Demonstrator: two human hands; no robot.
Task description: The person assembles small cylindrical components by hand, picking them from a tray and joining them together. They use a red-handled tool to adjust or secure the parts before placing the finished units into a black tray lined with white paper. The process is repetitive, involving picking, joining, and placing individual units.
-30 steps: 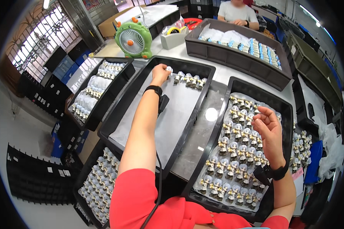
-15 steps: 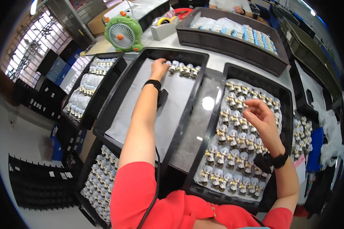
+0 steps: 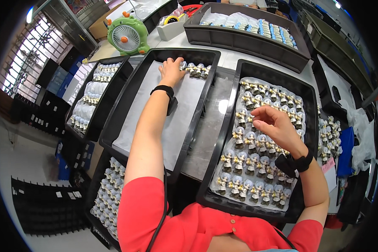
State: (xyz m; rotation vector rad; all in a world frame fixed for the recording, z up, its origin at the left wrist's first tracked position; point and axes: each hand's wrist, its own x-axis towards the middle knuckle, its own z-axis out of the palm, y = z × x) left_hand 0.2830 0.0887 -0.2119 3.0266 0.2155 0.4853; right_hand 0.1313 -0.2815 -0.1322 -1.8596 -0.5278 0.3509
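Observation:
My left hand [image 3: 172, 70] reaches to the far end of the left black tray [image 3: 126, 126], which is lined with white paper. Its curled fingers close over the left end of a short row of small figurines [image 3: 196, 69]. My right hand [image 3: 274, 124] hovers over the right black tray [image 3: 235, 109], packed with several rows of grey-haired figurines [image 3: 250, 166]. Its thumb and fingers are pinched together on one figurine near the tray's middle. Both wrists wear black bands.
A green desk fan [image 3: 127, 34] stands at the back left. A long dark bin [image 3: 243, 40] with bagged items lies behind the trays. More trays of figurines sit at the left [image 3: 94, 90], lower left [image 3: 109, 195] and far right [image 3: 329, 138].
My right hand has come left and down from the tray's far right corner to its middle, fingers pinched. My left hand has stayed at the row of figurines.

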